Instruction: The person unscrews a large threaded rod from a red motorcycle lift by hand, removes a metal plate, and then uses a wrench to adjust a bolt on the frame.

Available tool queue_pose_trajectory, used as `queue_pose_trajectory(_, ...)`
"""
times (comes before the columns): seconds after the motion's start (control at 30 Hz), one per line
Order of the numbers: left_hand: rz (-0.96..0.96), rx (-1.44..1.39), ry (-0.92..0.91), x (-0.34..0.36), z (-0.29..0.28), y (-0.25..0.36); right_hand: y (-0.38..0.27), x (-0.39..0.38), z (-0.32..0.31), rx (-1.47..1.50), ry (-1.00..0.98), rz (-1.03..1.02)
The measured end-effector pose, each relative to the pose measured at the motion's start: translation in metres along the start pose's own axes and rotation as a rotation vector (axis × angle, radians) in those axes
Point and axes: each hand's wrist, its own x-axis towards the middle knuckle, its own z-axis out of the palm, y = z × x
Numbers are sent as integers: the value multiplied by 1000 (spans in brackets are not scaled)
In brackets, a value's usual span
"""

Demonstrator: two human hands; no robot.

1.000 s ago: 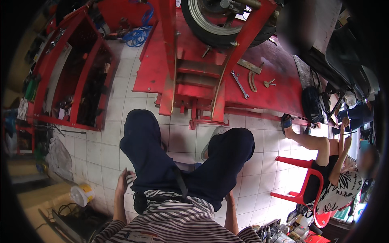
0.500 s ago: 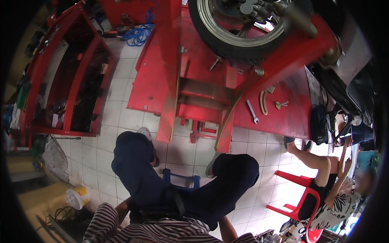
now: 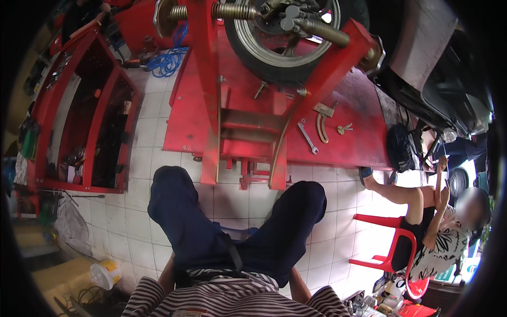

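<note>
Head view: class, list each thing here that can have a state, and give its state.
Left hand, hidden from view.
Right hand, hidden from view.
Wearer's legs, knees bent and apart.
Wrench, lying on the red platform.
Wheel, tyre on; whether clamped, cannot tell.
Blue hose, coiled.
Red cabinet, open-fronted, things inside.
Red chair, occupied by a seated person.

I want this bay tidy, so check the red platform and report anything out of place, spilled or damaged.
No clear spill or breakage stands out. The wrench, curved metal piece and small brass-coloured part lie loose on the right half of the red platform, which looks mildly untidy rather than wrong.
</note>
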Motion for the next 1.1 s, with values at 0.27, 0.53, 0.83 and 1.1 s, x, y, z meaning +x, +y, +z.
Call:
queue_pose_trajectory(0.27,518,-482,1040,-31,-68,147,-95,28,-84,113,406,-360)
queue_pose_trajectory(0.53,1283,-292,1036,-139,49,385,-397,-79,2,146,517,-1132)
queue_pose_trajectory(0.83,1459,60,464,-131,124,568,-609,-120,66,-78,130,-1289)
queue_pose_trajectory(1.1,1290,-245,316,-97,135,610,-627,-123,107,26,126,-1425)
